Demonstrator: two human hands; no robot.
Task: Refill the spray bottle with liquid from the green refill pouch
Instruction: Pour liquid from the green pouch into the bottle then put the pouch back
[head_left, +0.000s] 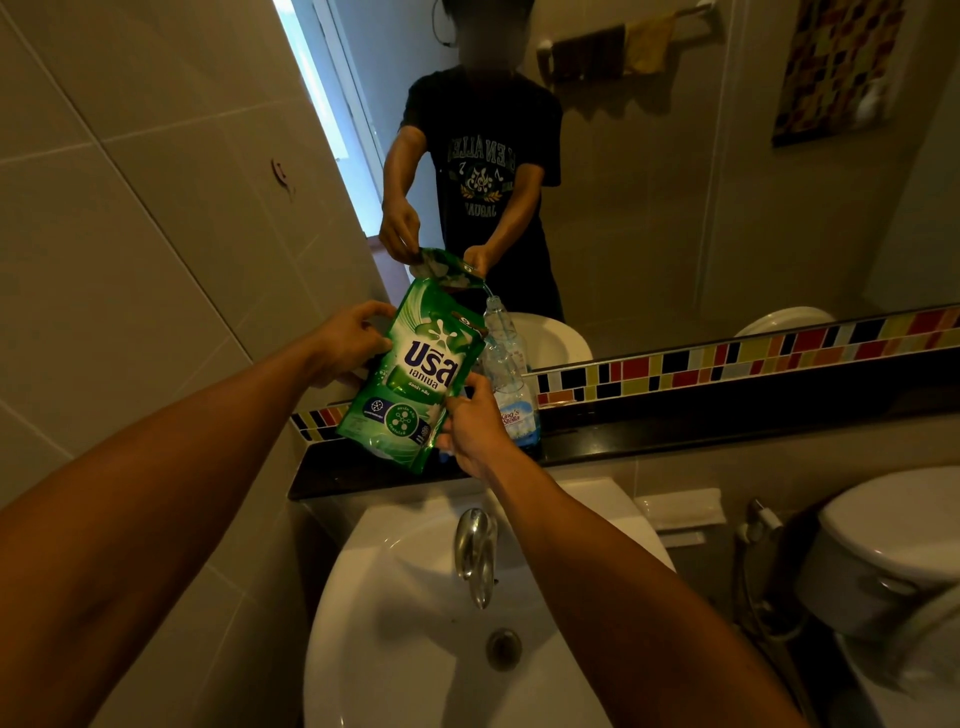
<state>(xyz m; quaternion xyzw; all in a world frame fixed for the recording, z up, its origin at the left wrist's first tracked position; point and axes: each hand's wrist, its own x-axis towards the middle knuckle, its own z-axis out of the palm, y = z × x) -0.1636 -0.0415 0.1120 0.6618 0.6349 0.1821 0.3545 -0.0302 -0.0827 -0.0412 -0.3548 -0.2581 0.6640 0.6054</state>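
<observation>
I hold the green refill pouch (415, 374) in both hands, tilted over to the right above the black ledge (675, 441). My left hand (350, 340) grips its upper left edge. My right hand (470, 428) pinches its lower right edge. Right behind the pouch, a clear plastic spray bottle (514, 405) with a blue and white label stands upright on the ledge, with no spray head on it. The pouch hides the bottle's left side. In the mirror, a thin stream runs from the pouch's top corner into the bottle's open neck.
A white sink basin (415, 649) with a chrome tap (475, 551) lies directly below my arms. At the right are a white toilet (893, 540) and a bidet sprayer (761, 519). A wall mirror (727, 208) and a coloured tile strip (753, 358) back the ledge.
</observation>
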